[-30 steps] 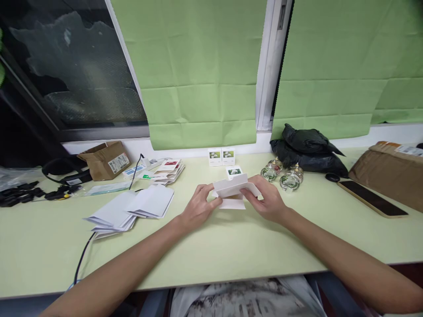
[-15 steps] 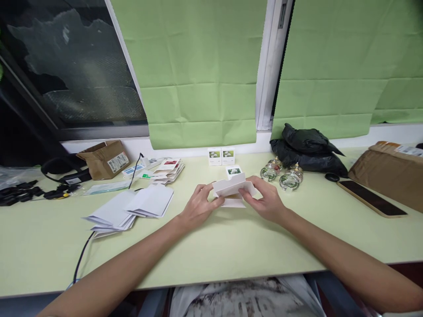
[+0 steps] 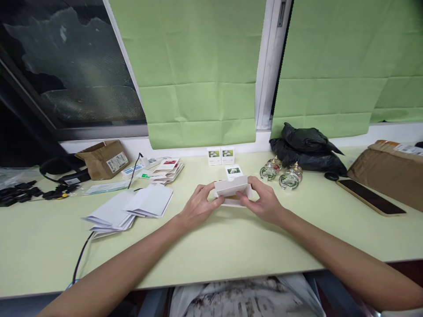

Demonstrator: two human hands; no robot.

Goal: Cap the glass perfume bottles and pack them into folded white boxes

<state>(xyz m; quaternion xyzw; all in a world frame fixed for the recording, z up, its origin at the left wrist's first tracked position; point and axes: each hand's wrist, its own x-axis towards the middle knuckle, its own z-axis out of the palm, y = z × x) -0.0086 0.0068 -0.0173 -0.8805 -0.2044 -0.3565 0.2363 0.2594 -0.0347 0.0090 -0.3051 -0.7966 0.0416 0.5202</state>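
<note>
My left hand (image 3: 197,206) and my right hand (image 3: 263,201) both grip a small white cardboard box (image 3: 231,188) just above the pale green table (image 3: 211,246), one hand at each end, fingers pinched on it. A flap of the box hangs under it. Just behind stands a small box with a flower picture (image 3: 233,171). Two more such boxes (image 3: 220,155) stand by the window sill.
A pile of flat white box blanks (image 3: 132,207) lies left of my hands, with printed cards (image 3: 167,171) behind. Two glass bottles (image 3: 280,174) lie to the right, then a black bag (image 3: 307,147), a phone (image 3: 370,197) and a brown parcel (image 3: 390,171). A brown carton (image 3: 104,159) and cables sit far left.
The white box has been folded in: its side flaps, spread out a second ago, are now closed against the body, and my hands have drawn closer together.
</note>
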